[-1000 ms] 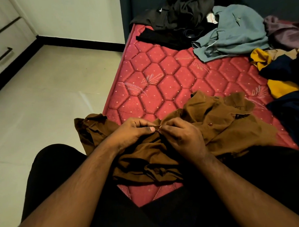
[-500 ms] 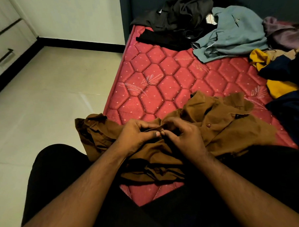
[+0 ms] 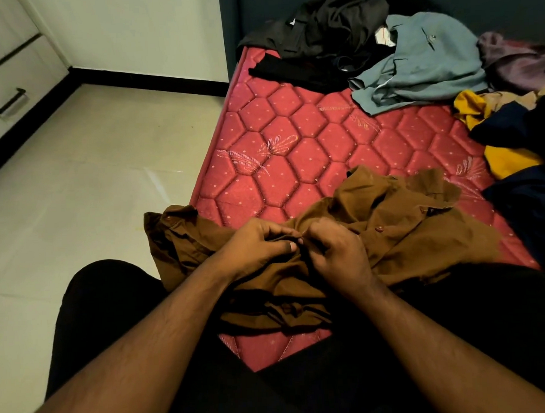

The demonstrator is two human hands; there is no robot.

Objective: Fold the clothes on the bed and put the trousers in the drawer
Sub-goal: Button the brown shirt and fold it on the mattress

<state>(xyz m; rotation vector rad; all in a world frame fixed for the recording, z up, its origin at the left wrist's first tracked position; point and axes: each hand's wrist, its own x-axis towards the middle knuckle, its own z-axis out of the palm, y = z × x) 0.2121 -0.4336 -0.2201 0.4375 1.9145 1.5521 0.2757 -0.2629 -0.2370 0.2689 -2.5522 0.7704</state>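
The red quilted mattress [image 3: 293, 149] takes up most of the room, its far end heaped with unfolded clothes: a dark grey garment [image 3: 325, 19], a grey-blue shirt [image 3: 421, 62], a yellow piece [image 3: 506, 161] among navy cloth at the right. Which of these are the trousers I cannot tell. The drawer [image 3: 7, 102] sits shut in the cabinet across the floor, well apart from the bed.

Nearer, a brown button-up shirt [image 3: 406, 225] lies crumpled across the mattress edge and the person's lap. The left hand [image 3: 260, 247] and right hand [image 3: 338, 250] meet at its front placket, both with fingers curled, pinching cloth around what looks like a button.

Buttoning seems the step in hand. It would go best with the placket pulled flat and taut first, edges lined up, so the shirt later folds square rather than twisted.
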